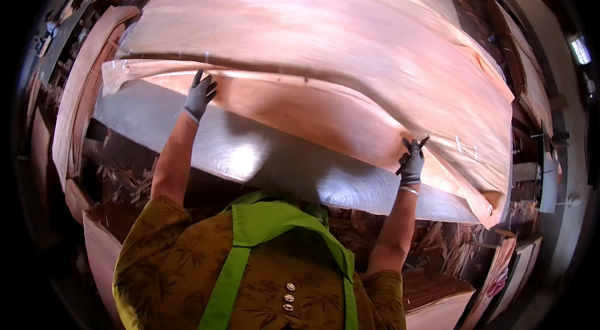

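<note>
A large, thin, pale wood veneer sheet [300, 24] spreads over a grey metal-topped table [262, 124] in front of me. Its near edge is buckled and raised in a long wavy fold [306, 80]. My left hand [200, 95], in a grey glove with dark fingertips, reaches to this edge at the left, fingers apart against the veneer. Farther right, my right hand [411, 162], gloved alike, touches the raised edge with its fingers spread. Between my hands, an orange-tinted veneer surface [312, 117] shows below the fold. The sheet's near right corner [487, 208] is crumpled.
Stacked veneer sheets [87, 92] stand along the left side. More veneer stacks [437, 302] lie low at the near right. Torn wood scraps [444, 242] litter the floor beyond the table's near edge. Another person [50, 27] is at the far left.
</note>
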A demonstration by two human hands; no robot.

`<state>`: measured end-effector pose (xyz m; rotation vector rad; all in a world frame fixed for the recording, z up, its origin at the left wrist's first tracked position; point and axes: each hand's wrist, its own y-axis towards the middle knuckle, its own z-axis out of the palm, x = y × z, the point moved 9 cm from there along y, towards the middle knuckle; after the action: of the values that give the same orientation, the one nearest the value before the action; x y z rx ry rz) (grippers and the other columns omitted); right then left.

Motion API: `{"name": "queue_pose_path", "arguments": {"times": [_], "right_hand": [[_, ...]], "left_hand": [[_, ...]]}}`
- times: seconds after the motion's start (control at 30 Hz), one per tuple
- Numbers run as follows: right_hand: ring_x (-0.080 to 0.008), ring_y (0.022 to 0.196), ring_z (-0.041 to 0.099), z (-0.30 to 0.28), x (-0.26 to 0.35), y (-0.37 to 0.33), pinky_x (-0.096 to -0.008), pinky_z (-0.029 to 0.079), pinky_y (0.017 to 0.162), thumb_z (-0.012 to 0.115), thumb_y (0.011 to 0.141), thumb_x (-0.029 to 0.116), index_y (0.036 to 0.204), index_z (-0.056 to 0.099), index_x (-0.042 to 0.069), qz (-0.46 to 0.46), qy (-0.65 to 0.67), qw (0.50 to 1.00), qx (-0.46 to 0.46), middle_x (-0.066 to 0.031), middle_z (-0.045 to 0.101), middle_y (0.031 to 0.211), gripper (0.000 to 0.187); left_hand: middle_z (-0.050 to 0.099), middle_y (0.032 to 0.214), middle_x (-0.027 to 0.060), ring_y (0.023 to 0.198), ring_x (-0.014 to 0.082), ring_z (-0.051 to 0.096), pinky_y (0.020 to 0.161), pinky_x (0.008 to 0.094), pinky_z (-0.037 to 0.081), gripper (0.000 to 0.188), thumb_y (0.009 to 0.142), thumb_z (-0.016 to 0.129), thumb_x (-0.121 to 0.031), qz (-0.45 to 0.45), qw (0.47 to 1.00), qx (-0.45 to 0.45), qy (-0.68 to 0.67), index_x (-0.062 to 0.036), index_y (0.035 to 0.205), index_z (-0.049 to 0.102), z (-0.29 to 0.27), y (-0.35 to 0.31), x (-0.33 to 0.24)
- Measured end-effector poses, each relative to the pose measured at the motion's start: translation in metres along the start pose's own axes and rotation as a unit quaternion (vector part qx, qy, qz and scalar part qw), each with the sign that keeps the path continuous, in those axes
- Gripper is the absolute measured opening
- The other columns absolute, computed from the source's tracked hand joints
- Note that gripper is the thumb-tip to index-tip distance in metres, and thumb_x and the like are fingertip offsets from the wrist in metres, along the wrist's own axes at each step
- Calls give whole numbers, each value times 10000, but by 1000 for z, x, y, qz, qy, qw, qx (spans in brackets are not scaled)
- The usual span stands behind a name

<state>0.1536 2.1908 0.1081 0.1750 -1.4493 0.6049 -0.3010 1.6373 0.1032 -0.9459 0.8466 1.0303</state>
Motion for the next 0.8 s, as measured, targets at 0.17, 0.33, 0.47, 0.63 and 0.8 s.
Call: {"name": "queue_pose_path", "arguments": {"times": [0.17,0.33,0.47,0.63,0.8], "right_hand": [[-115,428,359,-123,-70,-46,-241,318,377,532,872,357,1144,527,113,46,4,958,-284,-89,592,915,366],[-302,1039,482,-180,-135,-47,-414,385,883,447,822,644,1272,468,118,158,166,937,-264,-113,576,1109,693],[-225,919,530,-251,-126,2,-343,442,780,489,817,625,1181,537,74,74,103,943,-308,-92,591,1030,661],[-189,668,554,-230,-100,23,-333,484,567,661,802,236,1107,556,41,-28,179,918,-352,-71,583,843,378],[-97,392,373,-212,-55,2,-234,298,340,665,783,216,879,603,121,10,123,922,-367,28,439,593,149]], "left_hand": [[588,1083,54,933,216,573,781,366,480,375,856,565,-393,-123,976,-178,14,-154,1145,540,-95,-35,74],[647,891,55,803,225,611,696,389,514,495,857,472,-545,-170,977,34,-120,-90,975,626,-78,-20,81],[655,911,76,756,252,594,717,399,496,503,839,526,-534,-211,968,-7,-137,-88,1060,605,-86,56,90],[616,762,29,628,227,572,556,344,487,408,788,614,-497,-164,985,14,-49,-119,942,597,-104,120,76],[623,1010,75,945,202,584,850,317,479,249,861,595,-210,-63,991,-2,-115,-25,1027,587,-168,168,48]]}}
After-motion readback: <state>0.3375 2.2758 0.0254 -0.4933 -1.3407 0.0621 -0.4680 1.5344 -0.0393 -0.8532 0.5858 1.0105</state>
